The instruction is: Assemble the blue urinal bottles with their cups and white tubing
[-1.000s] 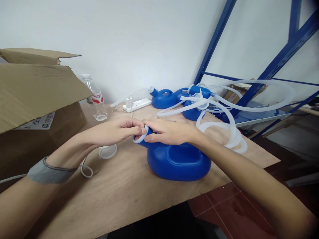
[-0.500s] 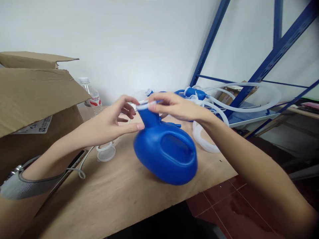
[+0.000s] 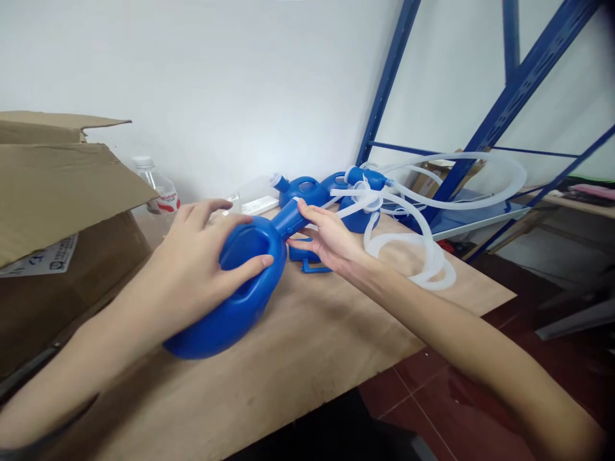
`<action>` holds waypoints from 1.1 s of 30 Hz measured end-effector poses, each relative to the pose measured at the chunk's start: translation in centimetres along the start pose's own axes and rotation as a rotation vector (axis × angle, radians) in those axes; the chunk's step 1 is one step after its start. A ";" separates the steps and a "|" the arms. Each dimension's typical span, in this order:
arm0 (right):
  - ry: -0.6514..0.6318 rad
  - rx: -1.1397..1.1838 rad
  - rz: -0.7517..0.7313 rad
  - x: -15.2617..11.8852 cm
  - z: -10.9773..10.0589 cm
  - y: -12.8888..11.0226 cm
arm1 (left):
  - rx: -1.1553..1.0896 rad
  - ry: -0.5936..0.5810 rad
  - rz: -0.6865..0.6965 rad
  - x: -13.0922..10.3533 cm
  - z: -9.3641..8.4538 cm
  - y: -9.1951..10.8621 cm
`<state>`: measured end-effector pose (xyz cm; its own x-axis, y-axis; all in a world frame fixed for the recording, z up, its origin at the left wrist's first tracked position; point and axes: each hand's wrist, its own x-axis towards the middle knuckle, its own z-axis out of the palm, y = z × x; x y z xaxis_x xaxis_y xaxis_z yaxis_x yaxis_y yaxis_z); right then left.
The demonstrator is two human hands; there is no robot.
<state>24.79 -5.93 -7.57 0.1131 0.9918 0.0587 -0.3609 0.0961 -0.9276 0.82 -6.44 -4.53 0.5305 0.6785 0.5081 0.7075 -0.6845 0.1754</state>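
Observation:
A blue urinal bottle (image 3: 230, 320) is tilted above the wooden table, its neck pointing up and to the right. My left hand (image 3: 202, 250) is closed around its handle, with the thumb pressed along the near side. At the neck, my right hand (image 3: 329, 237) pinches the rim between thumb and fingers. The mouth opening is mostly hidden by my right hand. Just under that hand lies a blue tube-shaped part (image 3: 314, 269) with an angular bracket.
An open cardboard box (image 3: 72, 173) stands at the left, with a clear plastic bottle (image 3: 161, 192) behind it. More blue urinal bottles (image 3: 305, 192) and coiled clear hoses (image 3: 425, 240) lie at the back. A blue metal rack (image 3: 480, 141) rises on the right; a white power strip (image 3: 259, 205) lies near the wall.
The urinal bottle has swung round: its neck now points right and its body lies to the left. My left hand has moved from the neck to the handle; my right hand has shifted right.

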 end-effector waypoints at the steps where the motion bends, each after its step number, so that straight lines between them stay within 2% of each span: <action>1: 0.024 0.004 0.009 -0.2 0.0 0.3 | 0.040 0.025 0.037 -0.5 0.3 0.7; 2: 0.043 0.006 0.011 -0.4 0.0 0.6 | 0.074 0.023 0.064 -1.0 0.7 1.4; 5: 0.049 0.005 0.022 -1.0 -0.2 0.8 | 0.174 -0.086 0.110 -1.9 1.8 2.5; 7: 0.002 -0.025 0.056 -1.1 -0.8 0.6 | 0.210 -0.142 0.137 -2.1 2.5 2.4; 10: -0.088 -0.219 0.073 -0.7 -2.6 0.1 | 0.168 -0.143 0.150 -1.7 2.7 1.8; 12: -0.088 -0.446 -0.080 -0.4 -3.9 -0.1 | 0.106 -0.137 0.136 -1.1 2.3 1.5; 15: -0.067 -0.705 -0.443 -0.2 -5.3 -0.1 | 0.022 -0.149 0.119 -0.3 0.9 1.2; 17: -0.118 -0.727 -0.582 -0.3 -5.7 0.1 | -0.028 -0.158 0.090 0.2 0.1 0.8; 20: -0.253 -0.686 -0.673 -0.6 -6.0 0.5 | -0.098 -0.175 0.042 0.8 -0.5 -0.4; 22: -0.353 -0.672 -0.670 -0.7 -6.2 0.7 | -0.145 -0.225 0.028 1.1 -0.4 -1.4; 26: -0.516 -0.621 -0.544 -0.8 -7.2 1.0 | -0.228 -0.327 0.026 1.4 0.5 -2.2; 28: -0.551 -0.610 -0.522 -0.8 -7.8 1.1 | -0.235 -0.336 0.017 1.5 0.8 -2.2; 33: -0.571 -0.650 -0.573 -1.1 -8.3 0.9 | -0.245 -0.371 0.019 1.8 0.9 -2.2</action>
<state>32.02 -7.67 -11.58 -0.4063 0.7200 0.5626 0.1964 0.6702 -0.7158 0.66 -3.49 -4.77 0.7056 0.6844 0.1839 0.5883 -0.7104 0.3864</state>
